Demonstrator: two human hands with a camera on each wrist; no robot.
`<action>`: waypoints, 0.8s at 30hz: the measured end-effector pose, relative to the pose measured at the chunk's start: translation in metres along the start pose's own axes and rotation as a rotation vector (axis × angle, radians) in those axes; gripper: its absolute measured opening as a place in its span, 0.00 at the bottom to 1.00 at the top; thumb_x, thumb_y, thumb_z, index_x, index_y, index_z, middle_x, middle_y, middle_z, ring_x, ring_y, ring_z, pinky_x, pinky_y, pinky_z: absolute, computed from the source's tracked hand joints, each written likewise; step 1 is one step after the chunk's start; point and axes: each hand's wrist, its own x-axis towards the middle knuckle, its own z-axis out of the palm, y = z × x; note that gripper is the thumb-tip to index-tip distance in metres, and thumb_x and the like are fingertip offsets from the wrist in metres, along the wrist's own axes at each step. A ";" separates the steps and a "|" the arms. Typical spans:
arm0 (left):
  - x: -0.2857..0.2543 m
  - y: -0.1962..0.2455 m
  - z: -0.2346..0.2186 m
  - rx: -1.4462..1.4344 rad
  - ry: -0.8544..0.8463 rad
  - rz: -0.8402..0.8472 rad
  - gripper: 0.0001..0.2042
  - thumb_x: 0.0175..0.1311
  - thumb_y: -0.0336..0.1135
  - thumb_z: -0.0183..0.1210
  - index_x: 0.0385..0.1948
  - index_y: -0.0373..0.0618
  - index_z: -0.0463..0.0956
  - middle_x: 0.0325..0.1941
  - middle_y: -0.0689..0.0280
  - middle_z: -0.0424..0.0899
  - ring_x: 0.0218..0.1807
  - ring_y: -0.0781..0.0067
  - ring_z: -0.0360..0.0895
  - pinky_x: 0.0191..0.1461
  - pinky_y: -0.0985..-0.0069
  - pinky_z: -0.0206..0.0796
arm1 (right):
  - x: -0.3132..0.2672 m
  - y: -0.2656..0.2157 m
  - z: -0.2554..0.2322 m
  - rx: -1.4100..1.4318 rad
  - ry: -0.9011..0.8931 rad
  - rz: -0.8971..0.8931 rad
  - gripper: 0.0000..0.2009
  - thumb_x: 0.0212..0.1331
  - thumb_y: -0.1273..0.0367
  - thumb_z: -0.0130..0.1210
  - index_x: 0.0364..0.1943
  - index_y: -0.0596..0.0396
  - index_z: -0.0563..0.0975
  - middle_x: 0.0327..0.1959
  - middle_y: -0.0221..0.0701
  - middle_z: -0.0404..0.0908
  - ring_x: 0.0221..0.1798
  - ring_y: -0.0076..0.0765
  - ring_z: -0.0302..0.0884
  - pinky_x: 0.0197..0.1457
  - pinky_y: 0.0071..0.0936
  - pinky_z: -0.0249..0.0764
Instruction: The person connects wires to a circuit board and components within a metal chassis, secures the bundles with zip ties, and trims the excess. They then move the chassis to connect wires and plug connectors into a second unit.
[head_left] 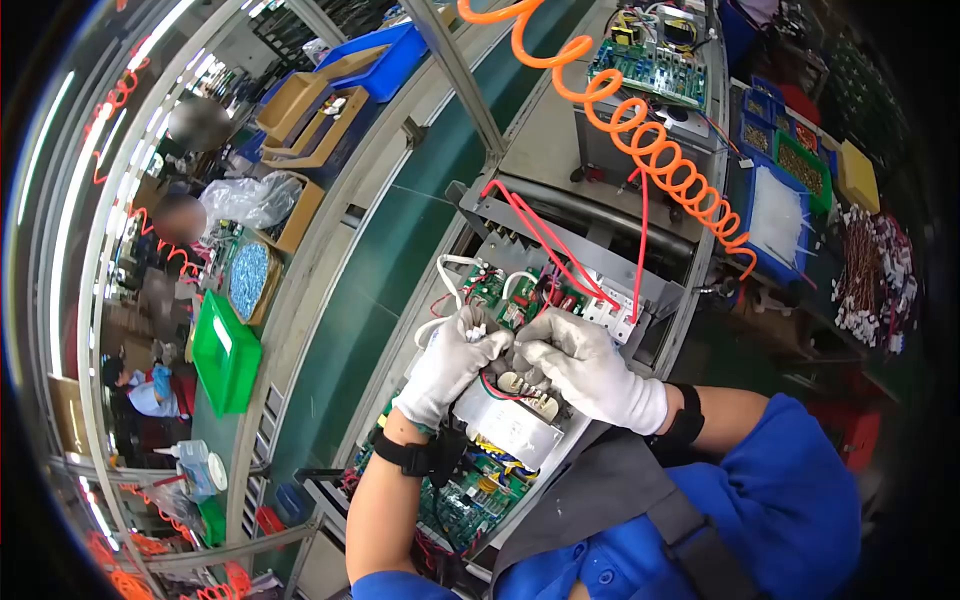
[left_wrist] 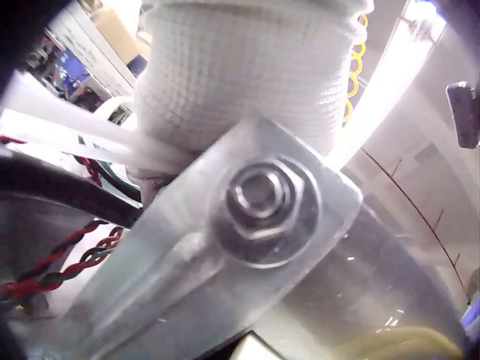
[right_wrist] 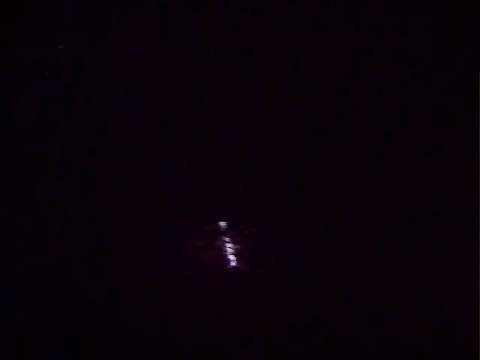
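Note:
My left hand (head_left: 450, 368), in a white glove, pinches small white plug connectors (head_left: 476, 331) between thumb and fingers, above an open electronics unit. Close beside it, my gloved right hand (head_left: 597, 372) has thumb and fingers drawn together at a small whitish part, mostly hidden by the fingertips. Under both hands lie green circuit boards (head_left: 487, 288), a silver metal cover (head_left: 510, 428) and white cables (head_left: 447, 272). In the left wrist view, the glove (left_wrist: 240, 75) stands behind a metal bracket (left_wrist: 187, 277) with a nut, near twisted red and dark wires (left_wrist: 64, 274). The right wrist view is almost black.
Red wires (head_left: 545, 240) run to a white terminal block (head_left: 610, 318) on the unit. An orange coiled hose (head_left: 640, 135) hangs over the bench. To the left runs a green conveyor (head_left: 365, 270), with a green bin (head_left: 222, 355) beyond. Blue parts trays (head_left: 780, 225) stand right.

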 end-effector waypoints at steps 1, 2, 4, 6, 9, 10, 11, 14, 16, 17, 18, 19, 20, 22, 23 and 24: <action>0.001 -0.001 0.002 0.065 0.017 0.026 0.13 0.64 0.33 0.60 0.48 0.39 0.73 0.29 0.68 0.80 0.30 0.81 0.77 0.33 0.80 0.70 | 0.000 0.001 -0.002 0.019 -0.038 -0.068 0.06 0.66 0.74 0.49 0.44 0.58 0.72 0.37 0.31 0.78 0.39 0.22 0.76 0.41 0.20 0.75; 0.002 -0.001 0.003 0.136 0.029 0.052 0.12 0.64 0.33 0.60 0.46 0.38 0.74 0.28 0.68 0.80 0.30 0.81 0.76 0.32 0.79 0.70 | -0.001 0.001 -0.004 0.043 -0.070 -0.138 0.05 0.66 0.75 0.48 0.43 0.59 0.72 0.37 0.30 0.78 0.39 0.22 0.75 0.41 0.21 0.75; -0.013 0.008 0.006 0.084 0.035 0.017 0.10 0.64 0.32 0.59 0.43 0.38 0.75 0.27 0.69 0.79 0.30 0.83 0.75 0.33 0.80 0.69 | -0.008 -0.009 -0.001 0.027 -0.079 -0.080 0.05 0.66 0.74 0.48 0.43 0.59 0.72 0.36 0.29 0.77 0.39 0.21 0.75 0.41 0.21 0.74; -0.013 0.014 0.001 0.241 0.092 0.125 0.10 0.64 0.37 0.58 0.37 0.38 0.76 0.27 0.66 0.81 0.29 0.74 0.79 0.35 0.74 0.70 | 0.002 -0.024 -0.007 -0.215 -0.070 -0.081 0.07 0.68 0.73 0.47 0.45 0.60 0.72 0.37 0.28 0.76 0.40 0.20 0.76 0.41 0.20 0.73; -0.021 0.034 0.006 0.916 0.015 0.182 0.14 0.64 0.43 0.54 0.36 0.39 0.77 0.28 0.57 0.83 0.31 0.59 0.82 0.38 0.65 0.71 | 0.009 -0.036 -0.009 -0.060 -0.078 -0.056 0.09 0.68 0.69 0.47 0.47 0.59 0.72 0.39 0.28 0.75 0.35 0.19 0.76 0.34 0.16 0.73; -0.021 0.039 0.013 1.001 0.030 0.111 0.16 0.62 0.46 0.53 0.34 0.41 0.79 0.30 0.50 0.83 0.36 0.50 0.82 0.41 0.58 0.72 | 0.011 -0.036 -0.008 -0.067 -0.087 -0.056 0.09 0.68 0.69 0.47 0.47 0.59 0.72 0.39 0.28 0.75 0.35 0.19 0.76 0.34 0.16 0.73; -0.019 0.039 0.016 0.996 0.041 0.112 0.16 0.62 0.46 0.53 0.34 0.41 0.79 0.30 0.50 0.83 0.36 0.50 0.82 0.41 0.58 0.72 | 0.013 -0.034 -0.007 0.005 -0.095 -0.031 0.06 0.68 0.70 0.47 0.44 0.57 0.72 0.35 0.27 0.76 0.31 0.17 0.74 0.30 0.15 0.71; -0.009 0.035 0.020 1.191 -0.012 0.099 0.13 0.58 0.42 0.55 0.30 0.42 0.82 0.31 0.50 0.84 0.37 0.51 0.83 0.41 0.59 0.74 | 0.005 -0.024 -0.011 0.150 -0.171 0.057 0.04 0.68 0.70 0.48 0.41 0.55 0.71 0.30 0.25 0.76 0.25 0.14 0.71 0.25 0.14 0.67; -0.011 0.045 0.022 1.241 -0.054 0.089 0.13 0.58 0.41 0.55 0.30 0.42 0.82 0.31 0.50 0.84 0.37 0.51 0.83 0.41 0.60 0.74 | -0.008 -0.010 -0.004 0.244 -0.165 0.085 0.10 0.67 0.67 0.50 0.46 0.59 0.73 0.24 0.23 0.75 0.19 0.15 0.64 0.22 0.16 0.62; -0.013 0.049 0.025 1.292 -0.103 0.077 0.13 0.58 0.41 0.54 0.31 0.43 0.83 0.31 0.50 0.84 0.37 0.51 0.83 0.41 0.60 0.74 | -0.009 -0.012 -0.007 0.233 -0.171 0.094 0.10 0.67 0.67 0.50 0.46 0.59 0.73 0.24 0.23 0.75 0.19 0.15 0.64 0.22 0.16 0.62; -0.012 0.051 0.027 1.297 -0.108 0.038 0.12 0.57 0.41 0.55 0.31 0.44 0.83 0.33 0.50 0.84 0.37 0.51 0.83 0.41 0.61 0.74 | -0.010 -0.020 -0.014 0.076 -0.201 0.080 0.11 0.67 0.65 0.50 0.46 0.59 0.73 0.25 0.24 0.76 0.20 0.15 0.65 0.22 0.16 0.63; -0.014 0.056 0.024 1.199 -0.111 -0.021 0.13 0.57 0.43 0.56 0.35 0.44 0.83 0.34 0.51 0.84 0.38 0.51 0.83 0.44 0.61 0.74 | -0.011 -0.031 -0.019 -0.079 -0.231 0.063 0.12 0.68 0.64 0.50 0.46 0.59 0.74 0.26 0.25 0.76 0.21 0.14 0.66 0.23 0.16 0.64; -0.016 0.047 0.014 1.123 -0.030 0.124 0.13 0.58 0.41 0.56 0.36 0.42 0.80 0.31 0.52 0.83 0.34 0.54 0.82 0.40 0.62 0.73 | -0.016 -0.054 -0.025 -0.099 -0.206 0.023 0.14 0.68 0.61 0.50 0.46 0.59 0.74 0.30 0.29 0.79 0.24 0.14 0.70 0.25 0.15 0.68; -0.029 0.054 -0.007 0.879 0.161 0.310 0.13 0.60 0.38 0.55 0.42 0.40 0.78 0.27 0.55 0.81 0.29 0.62 0.80 0.36 0.66 0.70 | -0.024 -0.088 -0.033 -0.085 -0.085 -0.393 0.13 0.67 0.65 0.53 0.47 0.60 0.75 0.34 0.28 0.81 0.26 0.17 0.76 0.27 0.14 0.71; -0.042 0.071 -0.011 0.708 0.254 0.343 0.14 0.62 0.37 0.54 0.46 0.40 0.77 0.26 0.58 0.80 0.28 0.68 0.79 0.34 0.68 0.69 | -0.024 -0.103 -0.044 -0.086 -0.118 -0.322 0.15 0.63 0.66 0.56 0.50 0.60 0.74 0.39 0.29 0.81 0.29 0.20 0.78 0.29 0.15 0.73; -0.051 0.087 -0.008 0.685 0.273 0.408 0.14 0.63 0.34 0.53 0.48 0.40 0.76 0.25 0.60 0.79 0.29 0.72 0.77 0.35 0.71 0.69 | -0.026 -0.113 -0.034 -0.314 -0.073 -0.403 0.17 0.61 0.68 0.58 0.52 0.59 0.74 0.40 0.30 0.81 0.29 0.22 0.79 0.30 0.18 0.74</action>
